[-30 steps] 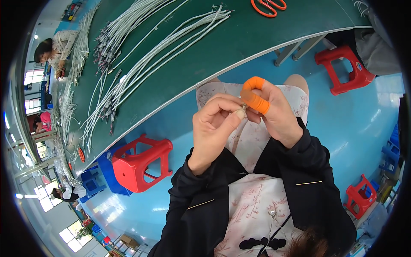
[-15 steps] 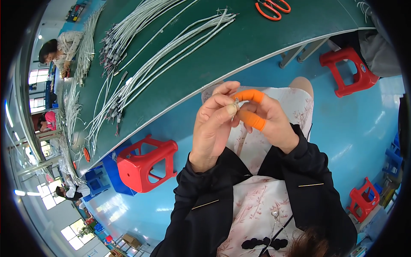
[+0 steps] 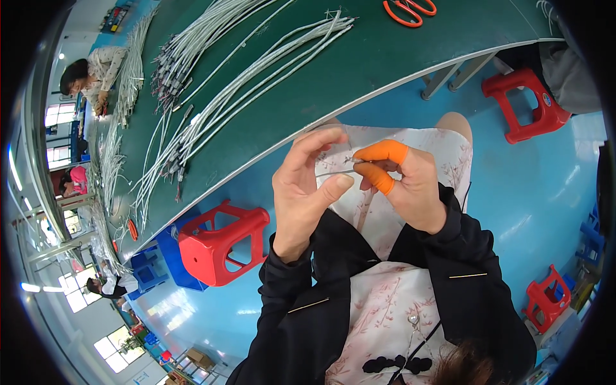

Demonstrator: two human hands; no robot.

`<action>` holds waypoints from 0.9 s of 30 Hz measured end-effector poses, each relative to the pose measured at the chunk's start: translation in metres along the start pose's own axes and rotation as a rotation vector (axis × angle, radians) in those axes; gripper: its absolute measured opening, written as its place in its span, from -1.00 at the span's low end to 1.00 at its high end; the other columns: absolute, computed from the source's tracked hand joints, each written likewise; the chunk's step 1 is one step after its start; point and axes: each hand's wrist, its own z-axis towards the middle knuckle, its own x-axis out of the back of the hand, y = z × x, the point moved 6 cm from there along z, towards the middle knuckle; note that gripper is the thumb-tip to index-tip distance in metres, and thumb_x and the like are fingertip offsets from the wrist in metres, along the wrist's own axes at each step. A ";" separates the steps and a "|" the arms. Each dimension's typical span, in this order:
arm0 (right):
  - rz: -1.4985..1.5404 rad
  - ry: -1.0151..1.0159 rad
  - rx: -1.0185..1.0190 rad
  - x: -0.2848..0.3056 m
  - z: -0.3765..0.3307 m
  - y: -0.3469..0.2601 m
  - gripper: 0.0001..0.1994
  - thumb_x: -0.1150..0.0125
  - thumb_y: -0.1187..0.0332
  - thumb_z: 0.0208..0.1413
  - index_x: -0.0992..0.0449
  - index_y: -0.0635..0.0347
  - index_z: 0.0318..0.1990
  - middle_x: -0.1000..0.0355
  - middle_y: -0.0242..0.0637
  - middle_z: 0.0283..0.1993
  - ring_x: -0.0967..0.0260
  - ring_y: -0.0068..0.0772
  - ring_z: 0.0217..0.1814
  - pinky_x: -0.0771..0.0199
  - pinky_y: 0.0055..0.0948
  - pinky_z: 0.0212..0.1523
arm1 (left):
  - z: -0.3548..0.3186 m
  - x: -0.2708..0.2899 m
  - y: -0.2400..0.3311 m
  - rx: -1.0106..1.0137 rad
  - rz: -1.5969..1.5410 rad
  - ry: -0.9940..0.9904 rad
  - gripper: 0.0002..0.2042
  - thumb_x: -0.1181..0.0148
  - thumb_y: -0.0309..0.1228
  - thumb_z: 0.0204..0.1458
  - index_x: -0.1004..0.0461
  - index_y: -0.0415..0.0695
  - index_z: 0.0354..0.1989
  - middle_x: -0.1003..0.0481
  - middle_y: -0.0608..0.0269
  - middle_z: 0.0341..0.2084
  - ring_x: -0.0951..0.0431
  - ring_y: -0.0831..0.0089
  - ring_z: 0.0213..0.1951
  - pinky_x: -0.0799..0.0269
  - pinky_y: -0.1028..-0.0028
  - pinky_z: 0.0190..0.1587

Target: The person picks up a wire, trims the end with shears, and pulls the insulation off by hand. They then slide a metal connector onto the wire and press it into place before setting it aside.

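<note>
My right hand (image 3: 410, 179), with orange finger cots (image 3: 384, 153) on its thumb and forefinger, pinches a small piece above my lap. From that pinch a thin grey wire (image 3: 335, 172) reaches left, and fine pale strands show at the fingertips. Its exact end is too small to make out. Just left of it my left hand (image 3: 305, 186) is open, thumb and fingers spread around the wire without visibly gripping it. Beyond both hands, bundles of white cables (image 3: 237, 86) with grey connector ends lie on the green table (image 3: 308, 83).
Orange-handled scissors (image 3: 409, 11) lie near the table's far edge. A red stool (image 3: 221, 247) stands left of my arms beside a blue bin (image 3: 170, 256); another red stool (image 3: 520, 102) is at the right. A co-worker (image 3: 96, 70) sits across the table at far left.
My left hand has let go of the piece at the right fingertips, moved slightly left and spread its fingers. The thin grey wire now shows between the hands.
</note>
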 end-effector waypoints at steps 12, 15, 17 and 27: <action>-0.008 0.015 -0.001 -0.004 -0.004 -0.005 -0.87 -0.14 0.64 0.02 -0.45 0.36 -0.24 -0.45 -0.28 -0.41 -0.44 -0.52 -0.49 -0.43 -0.61 -0.47 | -0.009 -0.004 0.005 -0.102 0.207 0.072 -0.87 -0.24 -0.67 -0.15 -0.53 -0.24 -0.38 -0.52 0.24 -0.41 -0.41 0.40 -0.24 -0.30 0.47 -0.15; 0.050 0.019 -0.027 -0.004 -0.004 -0.003 -0.86 -0.12 0.64 0.04 -0.45 0.36 -0.22 -0.45 -0.27 -0.41 -0.44 -0.52 -0.48 -0.43 -0.61 -0.47 | -0.010 -0.005 0.010 -0.115 0.250 0.103 -0.87 -0.25 -0.66 -0.15 -0.53 -0.23 -0.39 -0.52 0.23 -0.42 -0.42 0.40 -0.28 -0.30 0.47 -0.17; 0.085 0.028 -0.048 -0.003 -0.005 0.000 -0.86 -0.10 0.63 0.05 -0.44 0.36 -0.21 -0.45 -0.26 -0.39 -0.43 -0.51 -0.46 -0.43 -0.62 -0.47 | -0.011 -0.007 0.016 -0.161 0.375 0.098 -0.88 -0.23 -0.67 -0.15 -0.51 -0.25 -0.40 -0.51 0.24 -0.43 -0.43 0.41 -0.29 -0.30 0.48 -0.17; -0.007 0.098 0.162 0.003 -0.005 -0.004 -0.87 -0.07 0.63 0.08 -0.44 0.35 -0.21 -0.44 -0.22 -0.33 -0.41 -0.51 -0.45 -0.40 -0.62 -0.44 | -0.011 -0.016 -0.022 0.389 -0.434 -0.107 -0.95 -0.11 -0.61 -0.04 -0.44 -0.29 -0.39 -0.45 0.29 -0.42 -0.41 0.54 -0.31 -0.29 0.52 -0.16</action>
